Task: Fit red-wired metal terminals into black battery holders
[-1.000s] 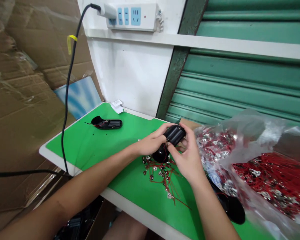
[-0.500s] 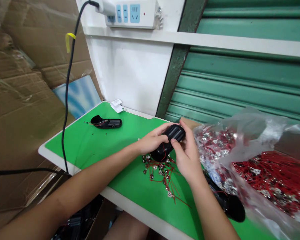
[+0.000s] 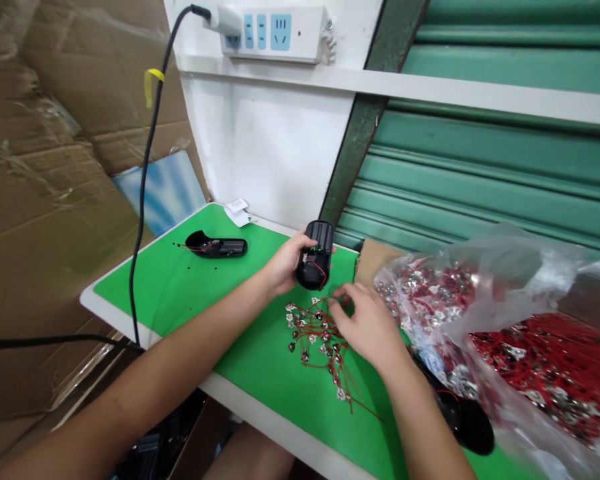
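Note:
My left hand [image 3: 286, 263] grips a black plastic housing [image 3: 314, 270] above the table. Its ribbed slots face up, and a thin red wire loops over its rounded lower end. Just below and to the right, my right hand [image 3: 367, 323] is curled, thumb and forefinger pinched at the end of a red-wired metal contact [image 3: 315, 301]. Under both hands lies a loose pile of metal contacts with red wires [image 3: 325, 340] on the green table top [image 3: 260, 373]. The right hand's fingertips partly cover the wire end.
Another black housing [image 3: 217, 245] lies at the far left, and one [image 3: 467, 420] sits beside my right forearm. An open plastic bag [image 3: 510, 267] full of red-wired contacts fills the right side. A black cable [image 3: 143, 193] hangs from the power strip [image 3: 275, 33] past the table's left edge.
My right hand has let go of the housing and moved down to the contact pile. The left hand, still holding the housing, has shifted slightly left and turned it more upright.

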### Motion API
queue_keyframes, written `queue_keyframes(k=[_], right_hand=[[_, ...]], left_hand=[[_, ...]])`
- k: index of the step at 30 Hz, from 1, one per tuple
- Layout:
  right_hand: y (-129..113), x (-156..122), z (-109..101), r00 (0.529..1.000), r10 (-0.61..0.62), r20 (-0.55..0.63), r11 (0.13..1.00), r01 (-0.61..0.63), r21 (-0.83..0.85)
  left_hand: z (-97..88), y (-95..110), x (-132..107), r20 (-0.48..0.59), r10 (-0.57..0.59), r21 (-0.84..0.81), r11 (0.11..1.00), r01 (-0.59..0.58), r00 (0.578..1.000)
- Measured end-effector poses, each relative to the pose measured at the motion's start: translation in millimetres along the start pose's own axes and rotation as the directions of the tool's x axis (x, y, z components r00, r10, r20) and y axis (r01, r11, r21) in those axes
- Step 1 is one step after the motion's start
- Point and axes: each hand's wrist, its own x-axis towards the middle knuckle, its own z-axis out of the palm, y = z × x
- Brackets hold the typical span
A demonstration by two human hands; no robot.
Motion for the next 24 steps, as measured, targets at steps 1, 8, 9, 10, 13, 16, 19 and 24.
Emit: queue_keyframes(k=[1,8,9,10,13,16,19,24], right_hand=[[-2,0,1,0.998,0.01,0.056,0.999,-0.007,-0.051],[-8,0,2,0.99,0.056,0.133,0.982,-0.031,-0.185],[-7,0,4,0.99,0.043,0.136,0.981,-0.015,-0.195],[-6,0,6,0.99,0.024,0.136,0.978,0.004,-0.206],[-1,-2,11,0.994,-0.031,0.103,0.966,0.057,-0.252],[2,-3,10,0.997,-0.057,0.053,0.968,0.068,-0.243],[3,-1,2,0.999,-0.04,0.037,0.985,0.046,-0.165],[2,0,-6,0.998,0.01,0.067,0.983,0.003,-0.186]], left_hand=[[0.6,0,0,-0.01,0.002,0.004,1.0,-0.002,1.0],[5.8,-1,-4,-0.001,-0.06,0.003,0.998,0.06,0.998],[5.8,-1,-4,0.0,-0.061,0.003,0.998,0.061,0.998],[5.5,-1,-4,0.002,-0.06,0.003,0.998,0.06,0.998],[3.9,-3,-3,-0.005,-0.06,0.017,0.998,0.06,0.998],[3.0,-3,-1,-0.059,-0.098,0.029,0.995,0.099,0.993],[3.3,0,0,-0.118,-0.226,-0.017,0.974,0.225,0.967],[3.2,4,1,-0.121,-0.312,-0.153,0.944,0.293,0.942]])
